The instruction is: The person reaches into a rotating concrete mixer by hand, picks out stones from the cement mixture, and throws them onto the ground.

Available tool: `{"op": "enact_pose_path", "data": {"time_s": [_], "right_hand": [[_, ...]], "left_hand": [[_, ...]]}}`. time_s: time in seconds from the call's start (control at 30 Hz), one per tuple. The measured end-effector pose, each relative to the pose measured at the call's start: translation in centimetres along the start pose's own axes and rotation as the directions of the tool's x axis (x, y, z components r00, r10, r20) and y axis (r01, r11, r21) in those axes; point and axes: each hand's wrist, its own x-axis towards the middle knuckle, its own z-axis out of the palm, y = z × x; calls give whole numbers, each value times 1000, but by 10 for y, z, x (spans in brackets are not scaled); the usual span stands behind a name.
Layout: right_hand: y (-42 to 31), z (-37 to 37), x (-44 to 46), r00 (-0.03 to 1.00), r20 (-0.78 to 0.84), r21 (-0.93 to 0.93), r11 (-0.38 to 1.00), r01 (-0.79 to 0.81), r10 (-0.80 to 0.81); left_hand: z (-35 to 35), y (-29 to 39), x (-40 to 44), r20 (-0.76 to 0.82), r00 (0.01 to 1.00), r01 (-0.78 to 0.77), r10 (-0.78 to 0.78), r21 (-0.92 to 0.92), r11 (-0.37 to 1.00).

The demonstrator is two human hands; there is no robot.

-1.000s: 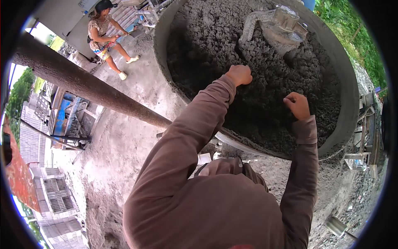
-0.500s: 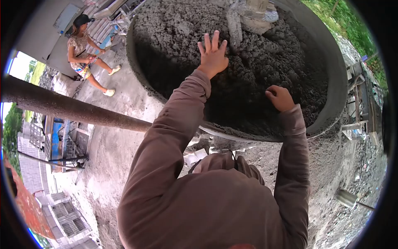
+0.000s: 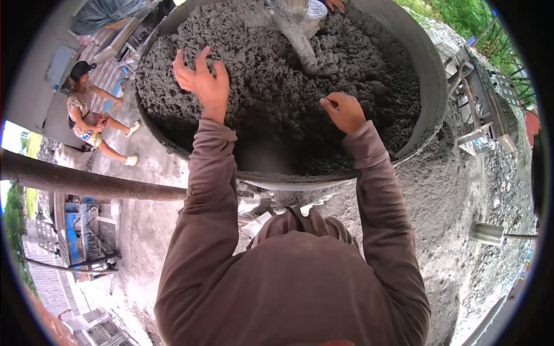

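A big round mixing pan (image 3: 434, 86) in front of me holds dark, lumpy wet concrete (image 3: 254, 63). Over its left part, my left hand (image 3: 206, 83) is raised with fingers spread and slightly bent, holding nothing. My right hand (image 3: 346, 113) hovers above the near right part of the mix, its fingers curled in and the thumb against them; a small dark spot shows there, too small to name. A concrete-caked mixer arm (image 3: 294, 43) slants down into the mix from the middle of the pan.
Another person's hand (image 3: 334, 6) shows at the pan's far side. A person in a cap (image 3: 86, 109) stands at left. A thick rusty pole (image 3: 86, 176) runs in from the left. A shovel (image 3: 487, 234) lies at right, below a wooden frame (image 3: 482, 104).
My view has shifted, so the pan sits further left. My left hand has moved left and its fingers have bent more. My right hand stays curled. Another person's hand has appeared at the far side.
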Motion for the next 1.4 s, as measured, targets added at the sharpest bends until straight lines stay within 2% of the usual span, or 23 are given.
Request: {"op": "enact_pose_path", "data": {"time_s": [0.07,0.2,0.27,0.3,0.4,0.47,0.53,0.6,0.63,0.8,0.87,0.9,0.93,1.0,1.07,1.13,1.2,1.3,1.4], "right_hand": [[-4,-2,1,995,-97,152,988,15,-1],[-17,-6,2,979,-202,134,991,20,8],[-21,-4,4,952,-306,152,988,30,18],[-20,-4,5,949,-313,156,987,24,26],[-17,-12,6,919,-389,148,989,-6,64],[-14,-8,5,888,-457,140,990,23,44],[-22,-9,3,883,-464,122,992,-10,66],[-20,-15,5,883,-462,112,993,-28,77],[-17,-17,6,869,-489,120,993,-17,75],[-18,-31,6,814,-580,112,993,44,29],[-20,-39,5,802,-598,115,990,84,1],[-22,-42,3,794,-607,110,988,106,-18],[-22,-45,5,784,-619,105,985,138,-44],[-17,-52,6,750,-651,21,984,179,-122],[-15,-61,4,752,-651,-2,991,131,-101],[-8,-68,5,736,-664,-65,991,121,-133],[-4,-72,2,728,-673,-123,991,58,-126],[9,-77,-1,706,-705,-97,995,-16,-58],[10,-79,-2,656,-748,-214,972,-95,-101]], "left_hand": [[-8,5,6,-46,999,3,-4,-2,1000],[-22,2,13,-154,988,-23,23,5,1000],[-30,-5,15,-194,981,-20,22,10,1000],[-29,-9,16,-225,972,-59,70,56,997],[-44,-9,25,-270,961,-37,57,79,996],[-66,-10,33,-298,954,26,-29,-13,1000],[-84,-24,34,-264,952,107,-157,-193,975],[-97,-36,30,-162,956,210,-243,-200,957],[-100,-30,27,-159,966,182,-202,-130,975],[-100,-36,14,-70,963,248,-260,-149,957],[-96,-26,20,43,967,253,-250,-122,960],[-93,-17,24,27,949,314,-315,-200,928],[-91,-5,31,1,947,315,-320,-188,930],[-92,14,43,29,979,203,-201,-164,965],[-85,16,47,53,984,180,-172,-270,946],[-82,13,52,101,986,145,-129,-170,975],[-78,14,51,112,977,202,-180,-230,952],[-74,9,44,200,954,262,-224,-192,946],[-70,4,40,281,922,321,-268,-165,932]]}}
